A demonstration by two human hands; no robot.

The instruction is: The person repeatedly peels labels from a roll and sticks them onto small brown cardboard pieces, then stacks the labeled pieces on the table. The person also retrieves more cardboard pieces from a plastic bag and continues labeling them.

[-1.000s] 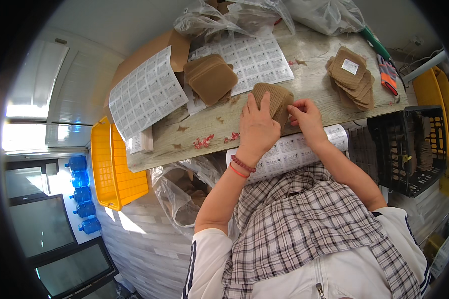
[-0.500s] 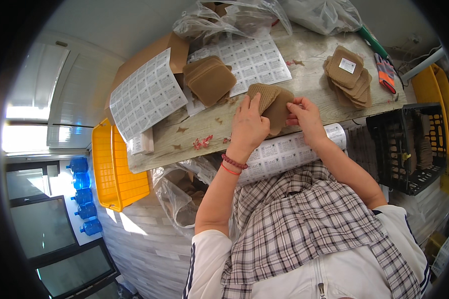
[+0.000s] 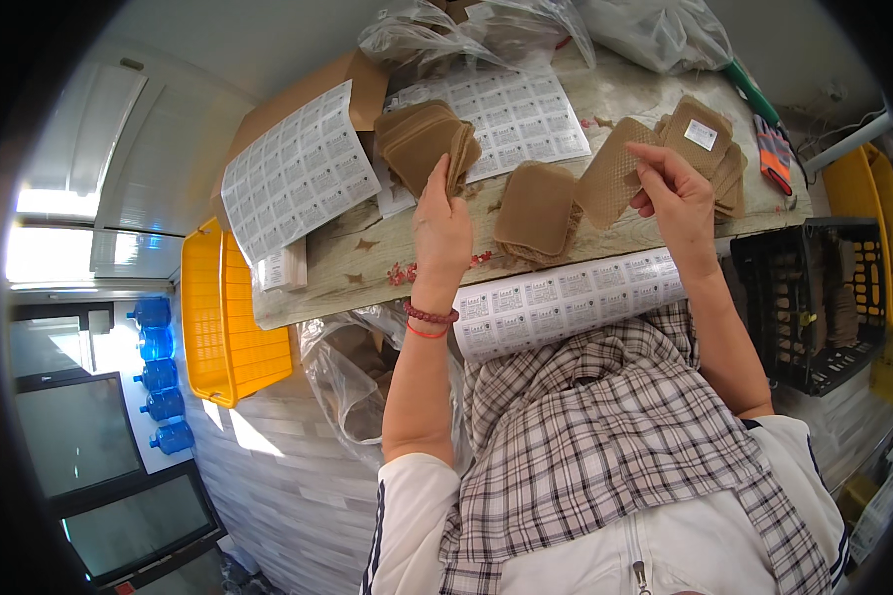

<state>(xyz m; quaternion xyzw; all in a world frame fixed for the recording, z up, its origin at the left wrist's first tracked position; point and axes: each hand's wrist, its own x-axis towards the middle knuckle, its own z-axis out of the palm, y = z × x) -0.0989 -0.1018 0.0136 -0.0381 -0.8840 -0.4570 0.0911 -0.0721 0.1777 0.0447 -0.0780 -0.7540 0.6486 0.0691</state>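
Note:
My left hand [image 3: 441, 238], with a beaded bracelet on its wrist, is closed on the edge of a few brown pads [image 3: 461, 151] at the right side of a brown pad stack [image 3: 412, 139]. A thin brown textured pad [image 3: 607, 177] is tilted up by the fingertips of my right hand [image 3: 677, 203], which pinch its right edge. Between the hands a small pile of rounded brown pads [image 3: 534, 210] lies near the table's front edge. Just beyond my right hand sits another fanned pile [image 3: 726, 164], topped by a pad with a white label [image 3: 701, 135].
Printed label sheets lie on the table [image 3: 327, 293], one leaning on a cardboard box [image 3: 268, 114]; another sheet [image 3: 566, 302] covers my lap. Plastic bags [image 3: 655, 35] lie at the back. A yellow basket [image 3: 233, 327] stands left, a black crate [image 3: 814, 297] right, beside grey-orange gloves [image 3: 772, 157].
Both hands were together over the middle pads. My left hand has moved left to the far stack; my right hand has moved right, lifting a textured pad toward the labelled pile.

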